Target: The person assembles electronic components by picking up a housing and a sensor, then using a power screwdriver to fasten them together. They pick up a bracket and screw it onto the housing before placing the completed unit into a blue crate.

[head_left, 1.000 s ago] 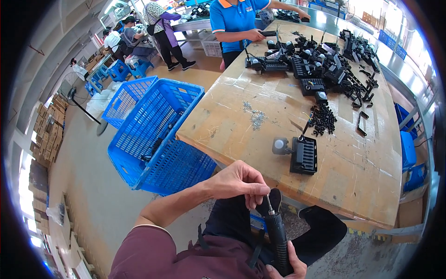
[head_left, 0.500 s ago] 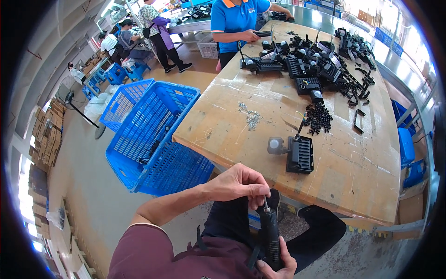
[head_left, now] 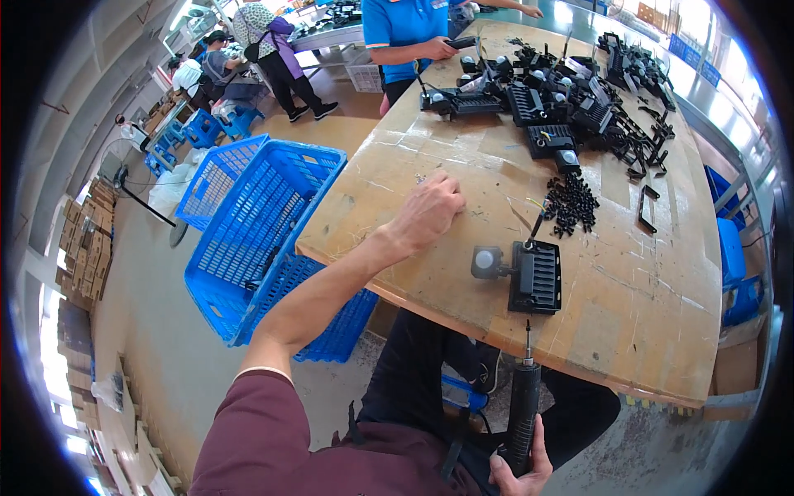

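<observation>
Black screwdriver (head_left: 522, 409) points bit-forward from the right hand (head_left: 524, 469), wrapped round its grip, at the near edge of the table (head_left: 645, 331). Left arm (head_left: 308, 302) stretched forward, the left hand (head_left: 428, 211) bends palm-down, fingers curled, beside small metal pieces (head_left: 420, 178); whether it pinches any, I can't tell.

Shirt (head_left: 372, 465) looked deep maroon from where I stood, cloth creased across front. Left sleeve (head_left: 255, 420) ended short near elbow, finished with narrow pale band (head_left: 266, 370) at hem. Left forearm (head_left: 318, 302) was bare; left hand (head_left: 426, 211) and right hand (head_left: 523, 473) were bare too. Dark narrow straps (head_left: 354, 420) lay against shirt front. Trousers (head_left: 401, 368) were near black, plain. Shoe (head_left: 486, 369) showed dark upper, paler edge along sole.
</observation>
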Tool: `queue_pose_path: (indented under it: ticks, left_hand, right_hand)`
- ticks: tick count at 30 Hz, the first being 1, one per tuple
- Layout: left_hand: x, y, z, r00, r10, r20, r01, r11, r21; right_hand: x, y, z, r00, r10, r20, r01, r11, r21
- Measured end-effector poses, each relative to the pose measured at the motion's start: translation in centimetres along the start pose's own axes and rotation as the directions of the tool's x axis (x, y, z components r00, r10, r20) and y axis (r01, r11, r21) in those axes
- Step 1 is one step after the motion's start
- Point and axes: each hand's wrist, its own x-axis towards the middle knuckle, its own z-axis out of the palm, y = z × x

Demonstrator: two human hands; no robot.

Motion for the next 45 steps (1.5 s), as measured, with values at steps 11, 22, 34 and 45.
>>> queue_pose_path:
  ticks: [11,22,34,45]
  left_hand:
    - [-0.3,0.7,-1.7,0.977,-0.082,-0.199,0.061,0.992,-0.108]
    - [-2.7,14.4,-4.0,0.971,0.059,-0.232,-0.156,0.892,-0.425]
    - [-1.6,14.9,-0.4,0.991,0.127,0.053,-0.093,0.904,-0.418]
    - [-1.9,15.6,-0.3,1.0,0.002,0.008,0.002,0.884,-0.468]
  right_hand:
    - [0.2,-0.1,-0.8,0.998,0.061,-0.017,-0.061,0.998,0.008]
    - [1.8,-0.6,0.6,0.982,0.187,-0.037,-0.172,0.951,0.256]
    - [3.0,1.1,0.7,0.988,0.15,0.022,-0.147,0.921,0.361]
    - [3.6,2.9,0.3,0.996,0.086,0.031,-0.091,0.907,0.412]
